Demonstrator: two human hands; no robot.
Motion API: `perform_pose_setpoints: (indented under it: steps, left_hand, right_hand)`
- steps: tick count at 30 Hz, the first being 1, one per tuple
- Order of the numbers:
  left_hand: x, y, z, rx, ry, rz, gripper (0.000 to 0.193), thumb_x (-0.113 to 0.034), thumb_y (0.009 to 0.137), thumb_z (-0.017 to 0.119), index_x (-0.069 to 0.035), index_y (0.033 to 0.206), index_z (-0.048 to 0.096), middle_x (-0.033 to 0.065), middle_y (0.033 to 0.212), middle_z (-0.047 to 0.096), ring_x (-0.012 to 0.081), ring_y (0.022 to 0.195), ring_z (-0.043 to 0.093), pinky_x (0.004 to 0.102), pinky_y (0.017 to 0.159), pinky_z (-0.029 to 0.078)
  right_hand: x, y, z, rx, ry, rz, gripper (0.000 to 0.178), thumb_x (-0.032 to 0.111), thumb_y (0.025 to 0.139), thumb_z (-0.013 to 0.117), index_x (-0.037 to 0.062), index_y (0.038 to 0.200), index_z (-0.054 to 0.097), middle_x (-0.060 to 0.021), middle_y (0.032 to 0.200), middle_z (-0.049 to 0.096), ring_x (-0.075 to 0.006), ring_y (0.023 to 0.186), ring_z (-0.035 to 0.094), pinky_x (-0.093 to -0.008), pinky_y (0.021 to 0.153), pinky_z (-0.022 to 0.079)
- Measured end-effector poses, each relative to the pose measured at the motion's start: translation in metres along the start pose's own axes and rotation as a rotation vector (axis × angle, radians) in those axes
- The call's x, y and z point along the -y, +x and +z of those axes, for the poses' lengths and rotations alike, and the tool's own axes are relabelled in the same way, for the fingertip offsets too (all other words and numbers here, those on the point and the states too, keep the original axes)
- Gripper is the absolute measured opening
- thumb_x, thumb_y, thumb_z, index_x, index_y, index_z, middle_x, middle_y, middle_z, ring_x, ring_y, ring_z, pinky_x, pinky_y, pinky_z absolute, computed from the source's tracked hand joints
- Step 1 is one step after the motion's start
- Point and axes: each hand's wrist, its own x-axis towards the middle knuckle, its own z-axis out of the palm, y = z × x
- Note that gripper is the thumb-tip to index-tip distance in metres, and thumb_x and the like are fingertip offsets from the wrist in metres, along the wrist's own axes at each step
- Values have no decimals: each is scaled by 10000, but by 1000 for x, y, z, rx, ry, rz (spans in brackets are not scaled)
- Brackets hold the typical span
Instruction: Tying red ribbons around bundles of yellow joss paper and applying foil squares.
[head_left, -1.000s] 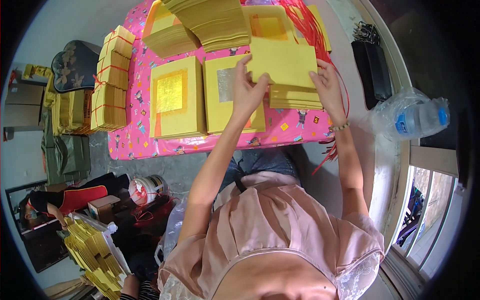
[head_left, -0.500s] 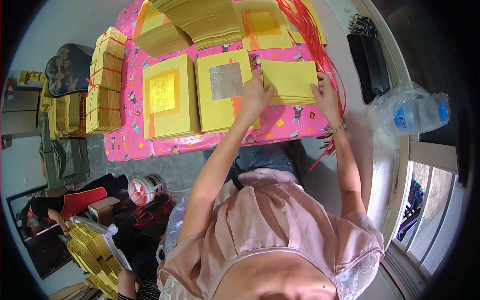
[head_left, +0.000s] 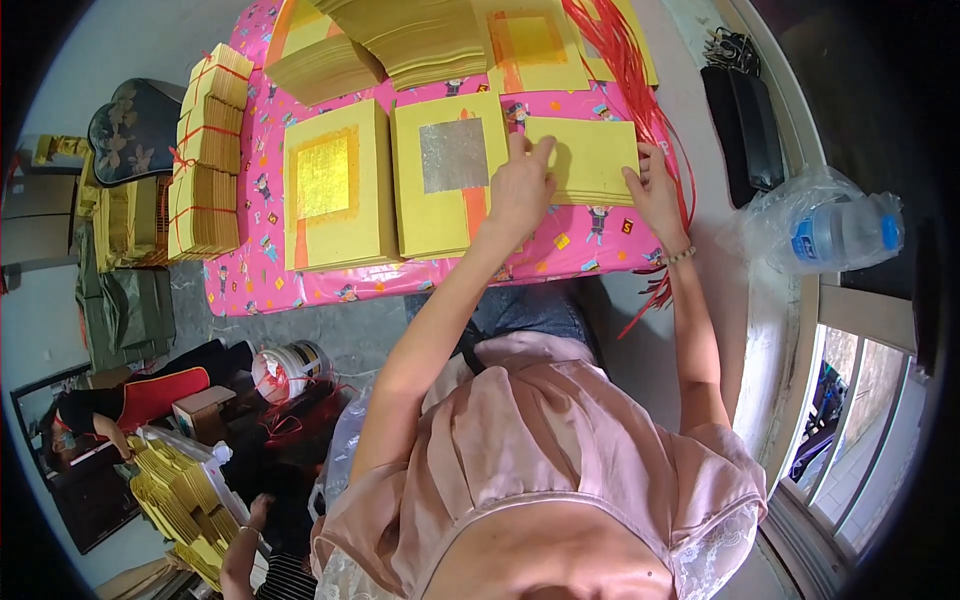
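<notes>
On the pink patterned tablecloth lies a small stack of plain yellow paper sheets, between my two hands. My left hand is at its left edge, with finger and thumb apart and the thumb over the paper. My right hand grips the right edge, thumb on the near side. To the left are a yellow paper stack with a silver square, partly under my left wrist, and another with a gold square.
Red strands hang over the table's right side. Tied yellow bundles line its left edge; taller paper stacks stand at the back. A bagged bottle sits at right. Co-workers' arms show at lower left, near more yellow paper.
My left hand's finger and thumb have spread apart at the paper's left edge. The right hand keeps its place. At lower left, a co-worker's forearm has come further into view.
</notes>
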Motion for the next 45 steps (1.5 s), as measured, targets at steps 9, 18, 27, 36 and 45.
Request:
perform_pose_setpoints:
  steps: [9,18,27,36,45]
  left_hand:
    - [15,-2,12,68,6,125,240,17,799,592,-54,998,704,163,941,639,364,790,668,452,699,556]
    - [18,-12,-44,-58,-365,33,225,2,830,587,-38,1025,691,185,945,663,377,761,655,432,681,531]
    - [57,-74,-106,76,-130,-4,253,-127,790,727,-83,1037,692,155,987,641,359,973,593,433,857,485]
    - [70,-94,-103,170,22,16,405,-116,687,810,-104,1066,668,102,1109,580,325,1083,519,419,943,440]
    - [75,-97,-101,129,-8,86,325,-127,721,783,-106,1032,692,94,1084,606,313,1051,543,409,908,456]
  right_hand:
    - [15,1,-8,-181,-344,-213,411,129,888,660,25,1256,507,-186,1117,577,-332,1044,593,-410,852,486]
    - [87,5,-17,-273,-260,-349,237,115,896,640,33,1117,623,-150,1055,602,-331,1026,576,-401,898,458]
    - [130,-20,49,326,-221,-701,230,214,813,717,79,979,632,-81,925,596,-286,902,572,-403,774,481]
    - [130,-34,84,491,-357,-813,290,228,773,738,61,974,613,-88,932,564,-291,876,570,-402,746,482]
    - [130,-27,78,540,-307,-797,156,200,832,700,50,857,662,-77,843,610,-275,807,616,-389,693,505]
